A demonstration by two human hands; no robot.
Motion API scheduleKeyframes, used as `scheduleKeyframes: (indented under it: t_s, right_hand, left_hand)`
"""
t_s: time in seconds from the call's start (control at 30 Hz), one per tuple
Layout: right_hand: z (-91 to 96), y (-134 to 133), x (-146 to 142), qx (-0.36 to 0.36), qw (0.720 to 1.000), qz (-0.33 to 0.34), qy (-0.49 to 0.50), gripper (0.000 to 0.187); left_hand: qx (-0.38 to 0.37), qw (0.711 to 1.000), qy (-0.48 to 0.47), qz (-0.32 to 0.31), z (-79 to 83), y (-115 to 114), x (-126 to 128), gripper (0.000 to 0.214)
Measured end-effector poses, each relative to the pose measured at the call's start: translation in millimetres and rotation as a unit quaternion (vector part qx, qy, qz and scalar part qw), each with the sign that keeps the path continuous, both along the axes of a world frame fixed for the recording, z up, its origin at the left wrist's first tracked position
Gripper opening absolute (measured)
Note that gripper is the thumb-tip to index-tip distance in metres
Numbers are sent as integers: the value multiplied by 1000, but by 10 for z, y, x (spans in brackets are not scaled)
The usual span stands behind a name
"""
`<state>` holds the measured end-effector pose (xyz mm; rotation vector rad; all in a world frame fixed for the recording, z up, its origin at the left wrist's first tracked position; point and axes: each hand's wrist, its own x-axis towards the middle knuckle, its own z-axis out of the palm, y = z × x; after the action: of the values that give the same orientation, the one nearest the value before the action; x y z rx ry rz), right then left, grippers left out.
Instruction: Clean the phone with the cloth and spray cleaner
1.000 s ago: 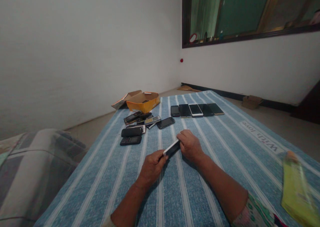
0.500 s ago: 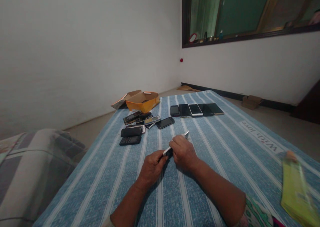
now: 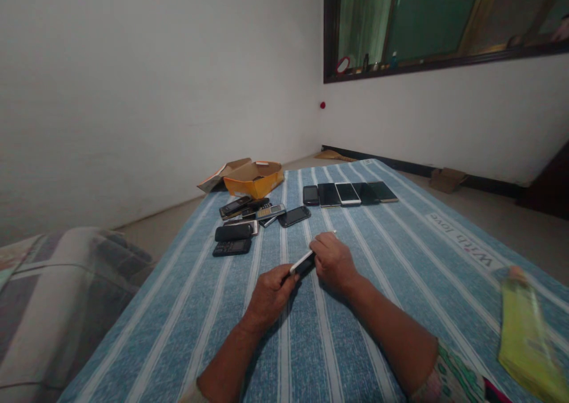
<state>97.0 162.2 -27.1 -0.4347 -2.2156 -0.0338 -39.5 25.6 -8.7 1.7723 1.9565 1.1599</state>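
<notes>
My left hand (image 3: pixel 269 299) pinches the lower end of a slim smartphone (image 3: pixel 304 264), fingers on one side and thumb hidden, so I can't see exactly how it sits. My right hand (image 3: pixel 333 264) is pressed over the phone's upper end, fingers curled down on it. The phone lies tilted between both hands, just above the cloth, with its white edge up and dark face showing.

Compared with half a second ago, my right hand sits a bit further right and higher in view, and more of the phone shows between my hands. The long white strip that stuck out past my right hand is now only a small white tip (image 3: pixel 334 232) beyond my knuckles; can't tell what it is.

Both forearms rest over a blue-and-white striped bedcover (image 3: pixel 178 326). Ahead, left of centre, are a heap of keypad phones (image 3: pixel 244 213), a black keypad phone (image 3: pixel 232 248) and a dark touchscreen phone (image 3: pixel 294 216). Further ahead is a row of five smartphones (image 3: pixel 347 194), side by side. Behind the heap, an orange cardboard box (image 3: pixel 254 181) sits open at the far end. A yellow-green packet (image 3: pixel 524 338) lies blurred at the right edge of the cover, near my patterned sleeve (image 3: pixel 453 376). A grey striped bundle (image 3: pixel 57 308) sits at lower left.
</notes>
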Motion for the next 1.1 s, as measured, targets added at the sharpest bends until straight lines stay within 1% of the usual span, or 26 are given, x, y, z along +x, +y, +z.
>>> scheduleKeyframes:
  t_s: [0.1,0.23,0.33,0.43,0.57,0.8,0.97,1.1]
  right_hand:
    - [7,11,14,-10,1000,6,3,22]
    - [37,-95,-13,-4,999,40,-6,20]
    - [53,-146,-28,-1,999,50,-11,19]
    - [48,-111,-16,-9,999,40,-6,21]
    - [12,13,19,-14,1000,24,9,23]
    - [-31,174,62,-25,999,1,35,25]
    - [-30,155,61,-19,999,-4,38,24]
    - [-14,33,16,-8,999,14,30,24]
  left_hand:
    - [2,1000,2,1,11,2,6,25]
    - [5,1000,-5,0,15,2,10,25]
    - [-1,1000,-5,0,4,-3,7,26]
    - [-2,1000,-9,-1,-15,-6,0,27]
    - [8,1000,-15,-6,-34,0,-9,26]
    - [10,1000,-9,-14,-10,-5,-4,25]
    - [0,1000,-3,-10,-24,0,-12,26]
    - [1,1000,-10,-8,-36,9,-13,26]
